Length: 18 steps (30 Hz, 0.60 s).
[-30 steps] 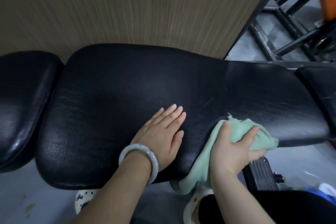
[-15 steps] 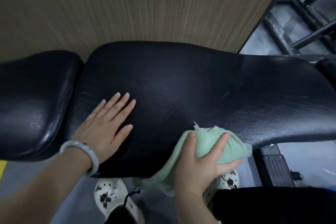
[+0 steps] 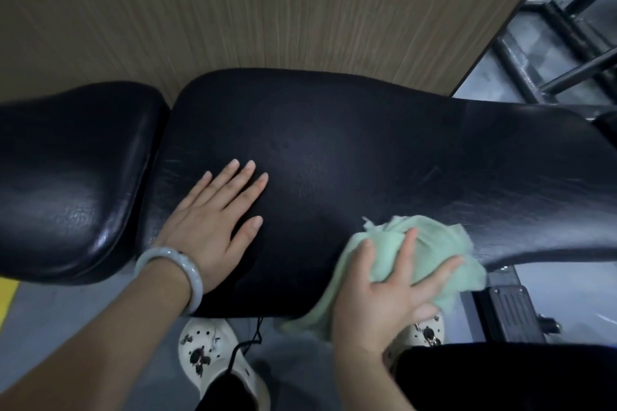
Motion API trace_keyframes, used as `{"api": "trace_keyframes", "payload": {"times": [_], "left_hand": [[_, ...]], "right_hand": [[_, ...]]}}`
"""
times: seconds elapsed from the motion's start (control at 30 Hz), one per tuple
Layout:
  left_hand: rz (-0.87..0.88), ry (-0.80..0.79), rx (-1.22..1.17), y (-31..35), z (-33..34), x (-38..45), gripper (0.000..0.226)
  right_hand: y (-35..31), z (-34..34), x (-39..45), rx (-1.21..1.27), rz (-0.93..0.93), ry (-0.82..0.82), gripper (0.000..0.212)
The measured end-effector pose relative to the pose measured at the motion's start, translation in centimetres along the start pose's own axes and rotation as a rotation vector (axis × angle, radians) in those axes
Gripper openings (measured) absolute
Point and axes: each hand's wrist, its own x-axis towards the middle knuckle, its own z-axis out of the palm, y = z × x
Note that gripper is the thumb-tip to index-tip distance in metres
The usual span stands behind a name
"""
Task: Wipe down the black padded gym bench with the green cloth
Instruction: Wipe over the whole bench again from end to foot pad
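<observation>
Here, the green cloth [image 3: 430,250] is being pressed against the near edge of the black padded gym bench [image 3: 350,157] by the right hand [image 3: 384,294]. The fingers are being held spread and nearly straight over the bunched fabric; nothing is being pinched, so the cloth is being kept in place by downward pressure alone. A loose tail of cloth is hanging off the bench edge below that hand.

The left hand [image 3: 213,213] is being laid flat on the pad, palm down, fingers straight, nothing held. A pale bangle [image 3: 173,274] is being worn at its wrist.

The bench's long axis is running left to right across the view, with a separate seat pad [image 3: 73,177] at the left end. The cloth is lying on the near rim, right of centre; the broad unwiped-looking surface is lying away from the person and to the left of the cloth. The left hand is sitting in that leftward path, close beside it.

Judgement: a sweep along the long axis is being favoured, and the bracing hand is likely being obliged to shift if the stroke goes left.

White clogs [image 3: 213,357] are being seen on the grey floor beneath.
</observation>
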Motion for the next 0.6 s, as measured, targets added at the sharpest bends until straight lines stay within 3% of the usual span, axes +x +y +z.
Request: {"api": "trace_keyframes", "payload": {"times": [0.17,0.37,0.6], "left_hand": [[-0.006,0.000,-0.012,0.2,-0.2,0.0,0.056],[-0.012,0.005,-0.032,0.2,-0.3,-0.1,0.055],[-0.014,0.019,-0.069,0.2,-0.2,0.0,0.057]], "right_hand": [[0.4,1.3,-2.7,-0.002,-0.065,-0.035,0.066],[0.7,-1.9,1.8,0.014,-0.015,-0.134,0.062],[1.8,-3.3,4.8,-0.199,-0.210,-0.079,0.071]]}}
